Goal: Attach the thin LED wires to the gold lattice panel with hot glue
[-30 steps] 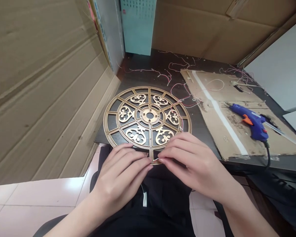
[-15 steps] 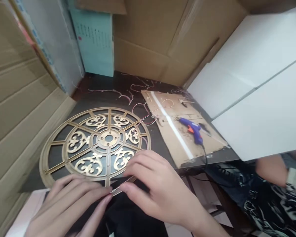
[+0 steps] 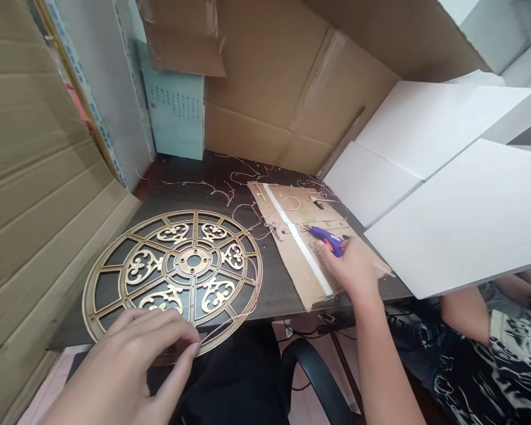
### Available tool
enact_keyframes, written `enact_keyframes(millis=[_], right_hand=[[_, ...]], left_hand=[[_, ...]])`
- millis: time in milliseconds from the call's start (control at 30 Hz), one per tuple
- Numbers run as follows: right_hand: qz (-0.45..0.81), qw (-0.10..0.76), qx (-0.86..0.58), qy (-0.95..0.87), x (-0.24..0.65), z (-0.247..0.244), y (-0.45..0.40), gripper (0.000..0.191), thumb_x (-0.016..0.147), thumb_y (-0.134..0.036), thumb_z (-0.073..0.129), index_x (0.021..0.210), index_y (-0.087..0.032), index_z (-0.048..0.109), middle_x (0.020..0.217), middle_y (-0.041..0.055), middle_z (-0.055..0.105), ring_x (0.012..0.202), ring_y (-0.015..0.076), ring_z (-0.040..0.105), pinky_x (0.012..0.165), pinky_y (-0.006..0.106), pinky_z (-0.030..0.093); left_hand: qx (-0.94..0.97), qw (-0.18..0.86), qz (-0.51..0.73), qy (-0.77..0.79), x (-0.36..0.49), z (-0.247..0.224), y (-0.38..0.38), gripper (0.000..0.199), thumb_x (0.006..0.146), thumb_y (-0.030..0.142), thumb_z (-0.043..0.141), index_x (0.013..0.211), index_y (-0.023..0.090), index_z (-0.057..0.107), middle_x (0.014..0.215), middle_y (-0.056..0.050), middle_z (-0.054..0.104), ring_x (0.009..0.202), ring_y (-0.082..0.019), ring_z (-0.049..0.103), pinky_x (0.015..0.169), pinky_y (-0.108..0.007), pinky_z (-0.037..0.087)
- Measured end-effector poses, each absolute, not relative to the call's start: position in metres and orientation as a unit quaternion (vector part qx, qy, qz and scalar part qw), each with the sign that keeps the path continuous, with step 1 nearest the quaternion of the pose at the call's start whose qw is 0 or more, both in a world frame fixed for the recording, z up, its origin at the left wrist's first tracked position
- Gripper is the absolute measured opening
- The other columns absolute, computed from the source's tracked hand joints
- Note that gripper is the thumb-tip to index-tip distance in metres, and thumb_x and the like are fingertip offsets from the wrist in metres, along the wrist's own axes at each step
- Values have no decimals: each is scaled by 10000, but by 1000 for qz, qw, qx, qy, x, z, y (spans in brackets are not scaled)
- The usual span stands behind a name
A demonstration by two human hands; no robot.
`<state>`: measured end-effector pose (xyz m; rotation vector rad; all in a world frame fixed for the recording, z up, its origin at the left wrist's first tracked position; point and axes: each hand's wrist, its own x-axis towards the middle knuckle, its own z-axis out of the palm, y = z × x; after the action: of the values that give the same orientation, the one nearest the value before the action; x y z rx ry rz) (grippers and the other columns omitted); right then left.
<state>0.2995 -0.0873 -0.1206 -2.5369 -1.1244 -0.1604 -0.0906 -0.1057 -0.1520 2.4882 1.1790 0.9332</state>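
Note:
A round gilded openwork panel (image 3: 184,267) with scroll ornaments lies on the dark table, its near edge jutting past the table's front. My left hand (image 3: 137,354) is at that near rim, thumb and fingertips pinching a thin red-and-white wire (image 3: 255,283) against it. The wire runs along the right side of the rim and loops back to other strands. To the right, my right hand (image 3: 358,265) is closed round the handle of a blue glue gun (image 3: 322,235) with an orange trigger. The gun rests on a cardboard sheet (image 3: 294,268), nozzle pointing left; its handle is mostly hidden.
More thin wires (image 3: 212,189) straggle over the back of the table (image 3: 168,198). A white strip (image 3: 307,260) crosses the cardboard sheet. Cardboard walls (image 3: 256,118) and white boards (image 3: 460,206) enclose the table. A person in patterned clothing (image 3: 482,372) sits at right, beyond a black chair armrest (image 3: 314,372).
My right hand has left the panel's near rim and moved right onto the glue gun. My left hand stays at the rim. The view has shifted somewhat.

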Motion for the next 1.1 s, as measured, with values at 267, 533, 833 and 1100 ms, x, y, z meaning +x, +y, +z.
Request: enact_keyframes(millis=[267,533,833,1100], right_hand=[[-67,165,-919,-352,297,-132,-87,696,817,-734,615,1116,-107,654,1035,284,700,1000,486,682,833,586,532],[-128,217,-903,-347,313,-148,-88,504,701,-701,727,801,-227,584,716,97,532,747,346,574,702,505,450],[-236,365,-678,-592,238,-135,-121,170,922,-377,698,929,-209,670,828,65,669,739,221,581,755,362,474],[-203,382,-670,-603,210,-129,-139,126,950,-303,699,851,-235,657,807,32,692,689,219,568,719,366,471]], left_hand=[[857,276,171,399,-90,-113,-96,252,972,292,544,813,263,738,808,12,730,771,-172,645,733,-298,478],[867,308,162,358,-98,-112,-95,198,960,209,576,852,287,722,822,47,707,820,-154,629,750,-293,442],[879,294,164,337,-99,-111,-97,179,952,179,565,903,266,714,828,50,678,814,-127,593,781,-282,449],[880,270,195,339,-98,-117,-98,149,905,150,594,855,253,689,801,57,674,806,-134,570,758,-290,422]])
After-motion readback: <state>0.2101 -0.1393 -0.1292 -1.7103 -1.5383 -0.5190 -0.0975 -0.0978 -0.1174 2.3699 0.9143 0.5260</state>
